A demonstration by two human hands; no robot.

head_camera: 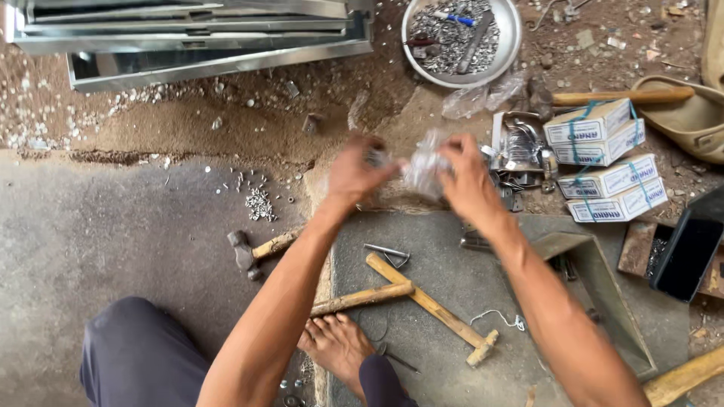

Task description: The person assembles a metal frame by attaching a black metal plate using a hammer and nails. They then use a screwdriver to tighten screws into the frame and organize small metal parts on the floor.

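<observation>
The left hand (pixel 354 172) and the right hand (pixel 464 177) are held up close together over the ground, and between them is a small clear plastic bag (pixel 424 169). The right hand's fingers are clamped on the bag's right side. The left hand's fingers are bent together at the bag's left edge, pinching something small and shiny there — it is too blurred to tell what. The bag is up in the air, not lying on anything. Just past the hands, on the right, sits a bunch of shiny metal parts (pixel 520 147), and beside that a stack of white boxes (pixel 603 162) tied with blue string. Higher up is a round metal bowl (pixel 513 34) full of little grey bits, with a blue pen lying in it. Near the bowl lies another crumpled clear bag (pixel 483 96). At the top left are flat metal sheets (pixel 196 38) piled on the dirt. Under the arms lies a hammer (pixel 256 250) with a short wooden handle, and nearer the person two long wooden handles (pixel 422 301) are crossed on a grey mat (pixel 452 271). A bare foot (pixel 337 348) rests by the mat's edge, next to a knee in dark trousers. A little heap of small metal bits (pixel 259 203) lies on the ground to the left of the hands. On the far right a dark phone (pixel 688 256) rests on a wooden block — well apart from the hands.
</observation>
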